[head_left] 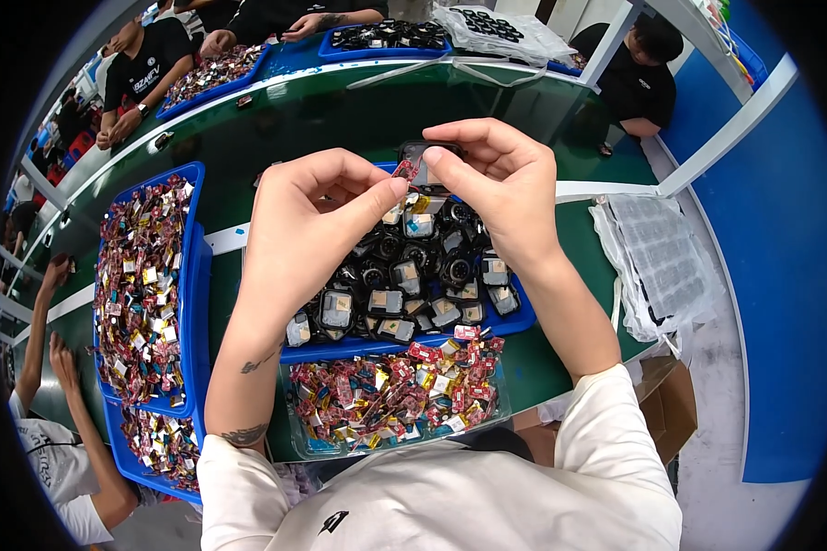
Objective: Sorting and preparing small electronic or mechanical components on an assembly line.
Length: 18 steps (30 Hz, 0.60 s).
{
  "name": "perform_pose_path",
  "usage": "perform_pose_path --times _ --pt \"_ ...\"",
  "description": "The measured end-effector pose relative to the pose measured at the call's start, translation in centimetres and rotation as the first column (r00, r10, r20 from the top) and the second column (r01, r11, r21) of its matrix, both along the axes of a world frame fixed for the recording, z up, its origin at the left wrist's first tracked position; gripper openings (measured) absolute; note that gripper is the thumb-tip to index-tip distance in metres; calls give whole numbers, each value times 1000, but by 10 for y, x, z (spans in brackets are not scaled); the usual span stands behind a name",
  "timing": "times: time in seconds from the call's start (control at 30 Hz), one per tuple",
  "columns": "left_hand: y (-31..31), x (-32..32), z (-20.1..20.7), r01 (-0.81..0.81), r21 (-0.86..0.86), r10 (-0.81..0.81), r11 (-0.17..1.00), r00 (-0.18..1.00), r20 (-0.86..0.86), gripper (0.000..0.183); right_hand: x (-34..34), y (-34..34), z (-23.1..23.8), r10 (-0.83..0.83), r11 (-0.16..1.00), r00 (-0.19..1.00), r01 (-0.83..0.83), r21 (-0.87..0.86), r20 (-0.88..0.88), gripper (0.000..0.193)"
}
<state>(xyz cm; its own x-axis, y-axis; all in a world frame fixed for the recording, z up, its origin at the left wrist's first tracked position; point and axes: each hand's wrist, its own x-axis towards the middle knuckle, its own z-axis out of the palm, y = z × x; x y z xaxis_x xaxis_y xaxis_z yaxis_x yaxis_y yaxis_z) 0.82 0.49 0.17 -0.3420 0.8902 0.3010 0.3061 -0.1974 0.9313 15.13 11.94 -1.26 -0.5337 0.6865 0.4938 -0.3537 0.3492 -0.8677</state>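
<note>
2 bare hands meet above the middle of a green worktop (574,234). the left hand (312,211) has its thumb and forefinger pressed together on a small red circuit board (406,170); its other fingers curl toward the palm. the right hand (510,188) has its thumb and forefinger clamped on a dark rectangular case (415,151), the case and board lying just beside each other; whether they touch cannot be told. below both is a blue tray (524,319) filled with black cases (338,310), many showing grey interiors. between this tray and the near edge of the worktop stands a clear tray (314,447), heaped with red boards (386,390) and yellow and white pieces. to the left, a tall blue tray (193,275) of similar parts overlaps a lower blue tray (156,489). toward the right edge lies a stack of pale trays (662,262) in clear wrapping. a co-worker in black (657,83) sits at the far right corner; another in a pale top (55,459) reaches in at the left.
</note>
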Motion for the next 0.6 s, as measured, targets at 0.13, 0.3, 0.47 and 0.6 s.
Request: perform_pose_path --times 0.13,0.3,0.47,0.6 --pt "3 -3 -4 163 50 -170 985 962 212 16 -2 -1 -3 -21 999 1000 21 27 6 12" --pt "6 2 -7 133 38 -138 990 957 253 13 -2 -6 -4 -77 986 997 81 149 -32 12" --pt "6 2 -4 19 34 -25 999 983 182 12 1 -6 -1 47 994 997 -41 105 -55 13" --pt "6 -6 -4 -55 -5 55 998 997 54 18 -1 -4 -2 115 986 993 -111 127 -23 19"
